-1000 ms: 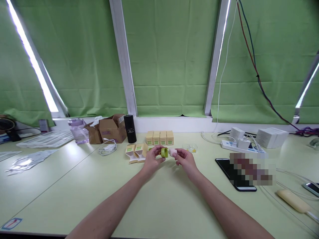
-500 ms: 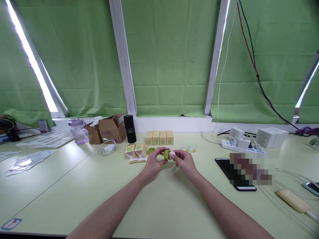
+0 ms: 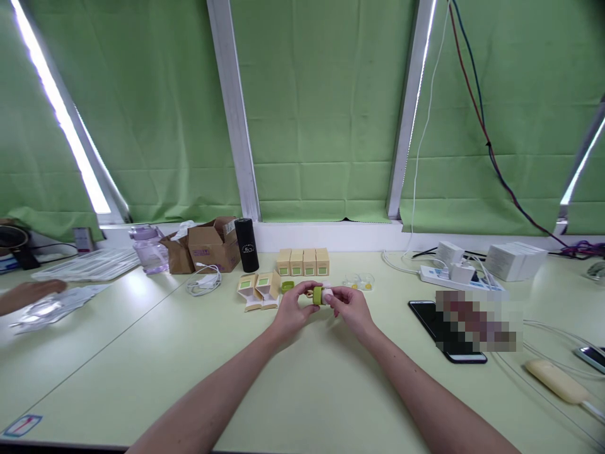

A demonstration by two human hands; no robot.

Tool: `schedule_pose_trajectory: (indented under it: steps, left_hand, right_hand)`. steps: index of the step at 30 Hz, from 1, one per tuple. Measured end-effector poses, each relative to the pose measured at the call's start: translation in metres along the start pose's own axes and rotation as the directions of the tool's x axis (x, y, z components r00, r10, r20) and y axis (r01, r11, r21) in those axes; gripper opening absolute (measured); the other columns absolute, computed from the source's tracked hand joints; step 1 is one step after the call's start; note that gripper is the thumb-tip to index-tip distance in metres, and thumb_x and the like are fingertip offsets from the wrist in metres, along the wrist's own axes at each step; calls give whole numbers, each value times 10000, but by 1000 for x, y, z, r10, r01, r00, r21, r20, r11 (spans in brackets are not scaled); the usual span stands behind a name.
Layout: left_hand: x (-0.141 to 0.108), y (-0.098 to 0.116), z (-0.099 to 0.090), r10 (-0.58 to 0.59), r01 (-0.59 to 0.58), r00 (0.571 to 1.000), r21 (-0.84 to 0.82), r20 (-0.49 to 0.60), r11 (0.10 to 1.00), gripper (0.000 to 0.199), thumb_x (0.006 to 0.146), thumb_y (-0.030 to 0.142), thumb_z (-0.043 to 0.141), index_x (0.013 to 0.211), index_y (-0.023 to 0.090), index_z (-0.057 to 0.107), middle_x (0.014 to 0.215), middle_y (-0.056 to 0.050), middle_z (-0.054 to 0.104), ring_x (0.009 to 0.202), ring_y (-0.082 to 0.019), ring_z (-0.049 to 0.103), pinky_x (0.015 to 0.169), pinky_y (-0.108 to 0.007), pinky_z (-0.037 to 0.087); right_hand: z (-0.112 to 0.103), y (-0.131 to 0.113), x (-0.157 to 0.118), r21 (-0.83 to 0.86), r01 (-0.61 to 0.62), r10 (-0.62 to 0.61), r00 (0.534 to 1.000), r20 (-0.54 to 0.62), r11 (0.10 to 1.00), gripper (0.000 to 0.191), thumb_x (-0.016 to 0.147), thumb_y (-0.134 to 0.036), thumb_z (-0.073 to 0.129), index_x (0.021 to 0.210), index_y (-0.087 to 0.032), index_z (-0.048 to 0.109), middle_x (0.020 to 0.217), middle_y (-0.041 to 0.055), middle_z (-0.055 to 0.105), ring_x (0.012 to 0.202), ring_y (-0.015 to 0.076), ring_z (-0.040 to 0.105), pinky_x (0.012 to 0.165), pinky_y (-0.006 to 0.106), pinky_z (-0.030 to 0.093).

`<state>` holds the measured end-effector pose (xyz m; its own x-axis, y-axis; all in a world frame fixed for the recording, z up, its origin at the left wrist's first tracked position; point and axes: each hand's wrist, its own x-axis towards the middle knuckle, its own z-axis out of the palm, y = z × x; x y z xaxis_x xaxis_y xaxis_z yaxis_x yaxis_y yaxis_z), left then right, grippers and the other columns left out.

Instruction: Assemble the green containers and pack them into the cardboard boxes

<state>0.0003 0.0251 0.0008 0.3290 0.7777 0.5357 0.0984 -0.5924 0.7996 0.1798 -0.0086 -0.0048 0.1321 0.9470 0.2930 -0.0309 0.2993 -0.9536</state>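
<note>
My left hand is closed around a small green case, with a gold-coloured ring at its left end. Fingers of my right hand pinch a small whitish piece at the case's right end. Whether that piece sits inside the case or only touches it, I cannot tell. Just behind my left hand lies a green lid-like part. Beyond my right hand is a clear plastic tray with small yellow bits. Two opened cardboard boxes lie left of my hands.
Several small closed boxes stand in a row behind. A black bottle, a carton and a purple jug are at left. A phone and power strip are at right. Another person's hand reaches in far left.
Another person's hand has come in from the left edge over the plastic bags. My hands keep their place; the green case and whitish piece have shifted only slightly.
</note>
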Motion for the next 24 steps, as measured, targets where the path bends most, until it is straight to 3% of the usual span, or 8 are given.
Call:
schedule_pose_trajectory:
  steps: [15,21,24]
  left_hand:
    - [0,-1,2,-18,18,1000,64,-10,998,489,678,66,808,1127,255,768,1131,-70,771,1039,-274,681,962,-405,517]
    - [-1,-5,5,-54,56,998,49,-45,997,466,679,113,843,1122,239,770,1116,-80,766,1031,-274,675,975,-409,522]
    - [-2,-4,7,-73,77,996,72,-53,994,463,690,138,842,1135,233,756,1139,-81,764,1045,-275,673,979,-414,525]
  right_hand:
    - [0,3,0,-6,-4,4,1000,3,1000,393,695,-572,802,793,-192,780,591,15,652,476,146,509,483,296,425]
    - [1,5,-1,4,12,-12,1000,-6,1000,526,750,-573,758,1108,-188,769,558,-45,555,469,146,508,485,293,439]
    - [1,8,0,-2,26,-26,1000,2,1000,528,779,-591,730,1109,-182,773,569,-38,560,460,137,485,469,285,431]
